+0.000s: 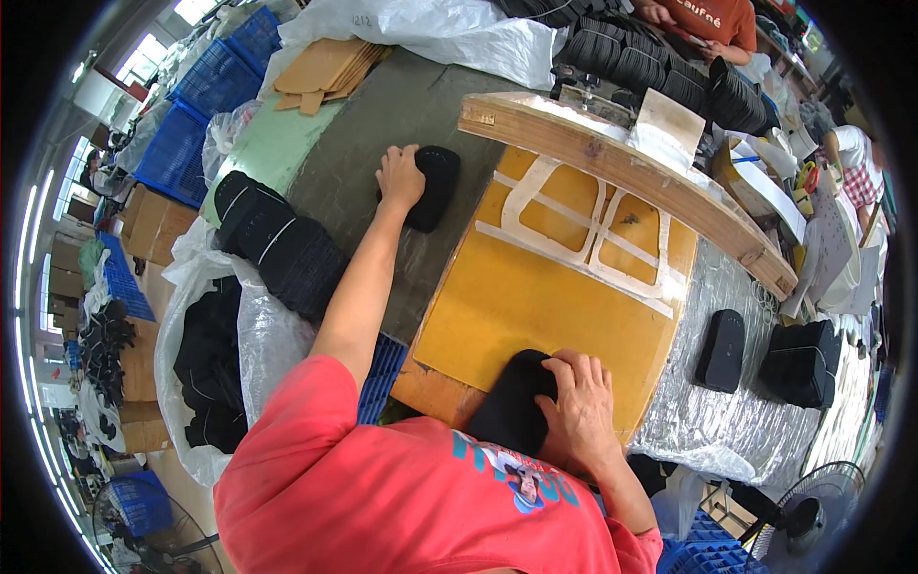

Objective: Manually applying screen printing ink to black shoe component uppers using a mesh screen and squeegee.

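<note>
My left hand (400, 179) reaches out over the dark grey tabletop. Its fingers curl at the left edge of a black rounded fabric piece (436, 187), which lies flat there. Close to my body, my right hand (579, 397) has thumb and fingers on the right edge of another black rounded fabric piece (512, 404). That piece lies over the near edge of the yellow board (469, 330). White frame-shaped outlines (555, 210) are fixed on the board's far part. A wooden beam (612, 153) spans above its far edge.
Left of my arm, a tied stack of black pieces (282, 244) leans beside a plastic bag (273, 330) of black fabric. At right, a black piece (721, 350) and a bundle (801, 364) lie on silvery sheeting. A fan (803, 517) stands lower right; another person (712, 24) works far off.
</note>
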`<state>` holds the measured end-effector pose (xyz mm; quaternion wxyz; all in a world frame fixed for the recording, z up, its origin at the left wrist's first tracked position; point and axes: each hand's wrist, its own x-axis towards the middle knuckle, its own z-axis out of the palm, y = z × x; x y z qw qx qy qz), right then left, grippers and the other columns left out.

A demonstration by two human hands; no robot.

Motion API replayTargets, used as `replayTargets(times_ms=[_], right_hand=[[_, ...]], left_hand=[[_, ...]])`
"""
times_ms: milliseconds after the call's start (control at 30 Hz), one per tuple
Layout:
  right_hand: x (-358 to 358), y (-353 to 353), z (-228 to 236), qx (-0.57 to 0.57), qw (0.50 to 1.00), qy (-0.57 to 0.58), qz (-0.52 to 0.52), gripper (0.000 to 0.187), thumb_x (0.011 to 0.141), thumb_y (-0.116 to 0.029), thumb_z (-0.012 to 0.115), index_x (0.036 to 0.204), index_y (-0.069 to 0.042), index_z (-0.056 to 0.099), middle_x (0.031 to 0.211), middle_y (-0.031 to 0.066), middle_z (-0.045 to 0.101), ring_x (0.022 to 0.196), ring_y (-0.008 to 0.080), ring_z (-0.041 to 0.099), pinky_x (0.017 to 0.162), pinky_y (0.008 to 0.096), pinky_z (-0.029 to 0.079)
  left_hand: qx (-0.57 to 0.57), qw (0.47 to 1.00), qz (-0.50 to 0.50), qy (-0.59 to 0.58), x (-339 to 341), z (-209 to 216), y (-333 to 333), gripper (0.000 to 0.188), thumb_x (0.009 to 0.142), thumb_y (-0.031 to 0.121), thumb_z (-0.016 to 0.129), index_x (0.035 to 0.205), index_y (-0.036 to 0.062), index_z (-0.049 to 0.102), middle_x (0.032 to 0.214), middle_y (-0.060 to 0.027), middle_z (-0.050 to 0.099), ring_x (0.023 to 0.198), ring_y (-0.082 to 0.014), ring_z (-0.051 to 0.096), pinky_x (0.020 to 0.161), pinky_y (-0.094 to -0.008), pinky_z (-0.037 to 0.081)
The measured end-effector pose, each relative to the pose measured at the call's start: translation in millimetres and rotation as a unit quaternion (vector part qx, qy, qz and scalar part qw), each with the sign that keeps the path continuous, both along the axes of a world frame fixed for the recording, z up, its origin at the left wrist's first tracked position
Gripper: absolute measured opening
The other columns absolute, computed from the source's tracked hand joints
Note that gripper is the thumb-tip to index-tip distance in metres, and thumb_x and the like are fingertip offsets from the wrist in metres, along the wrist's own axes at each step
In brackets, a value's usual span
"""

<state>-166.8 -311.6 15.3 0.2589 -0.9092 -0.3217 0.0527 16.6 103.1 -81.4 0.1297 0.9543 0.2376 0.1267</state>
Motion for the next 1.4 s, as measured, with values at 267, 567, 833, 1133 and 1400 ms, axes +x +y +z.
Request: replayTargets(times_ms=[267, 567, 833, 1133, 1400], right_hand=[[17, -3, -7, 0.049, 0.996, 0.039, 0.069, 0.028, 0.072, -0.009, 0.076, 0.093, -0.006, 0.059, 0.09, 0.0119, 0.064, 0.086, 0.0308, 0.063, 0.079, 0.0406, 0.048], [180, -41, -29, 0.089, 0.985, 0.01, -0.144, 0.031, 0.083, -0.018, 0.071, 0.108, -0.002, 0.063, 0.092, 0.0241, 0.067, 0.085, 0.0389, 0.064, 0.075, 0.0448, 0.05], [258, -44, -78, 0.005, 0.957, -0.239, -0.165, 0.045, 0.086, -0.027, 0.067, 0.124, -0.005, 0.06, 0.122, 0.0231, 0.061, 0.117, 0.0424, 0.053, 0.1, 0.049, 0.04], [217, -24, -81, -0.076, 0.979, -0.145, -0.119, 0.065, 0.096, -0.048, 0.051, 0.149, -0.011, 0.038, 0.153, 0.0155, 0.035, 0.145, 0.0337, 0.024, 0.117, 0.0484, 0.016], [216, -23, -82, -0.058, 0.976, -0.185, -0.101, 0.087, 0.085, -0.065, 0.058, 0.147, -0.007, 0.038, 0.152, 0.017, 0.035, 0.144, 0.036, 0.025, 0.117, 0.0489, 0.017]], left_hand=[[0.039, 0.985, -0.148, 0.075, 22, -4, -35, 0.068, 0.089, 0.042, 0.063, 0.148, 0.0249, 0.035, 0.156, -0.0154, 0.026, 0.145, -0.0399, 0.015, 0.105, -0.0759, 0.015], [0.027, 0.979, -0.153, 0.134, 11, 11, -26, 0.051, 0.085, 0.026, 0.068, 0.133, 0.0215, 0.051, 0.142, -0.01, 0.038, 0.137, -0.0317, 0.029, 0.103, -0.0685, 0.024], [-0.157, 0.906, -0.386, -0.067, -77, 59, -133, 0.034, 0.082, 0.007, 0.063, 0.115, 0.006, 0.054, 0.113, -0.0155, 0.056, 0.109, -0.036, 0.053, 0.095, -0.0439, 0.042], [-0.144, 0.84, -0.515, 0.09, -211, 71, -205, 0.057, 0.077, 0.011, 0.073, 0.128, 0.0046, 0.048, 0.126, -0.0139, 0.044, 0.115, -0.0329, 0.046, 0.101, -0.0461, 0.033], [-0.185, 0.836, -0.513, 0.055, -212, 64, -209, 0.037, 0.078, 0.005, 0.07, 0.111, 0.0054, 0.055, 0.118, -0.0112, 0.046, 0.113, -0.03, 0.047, 0.1, -0.0465, 0.032]])
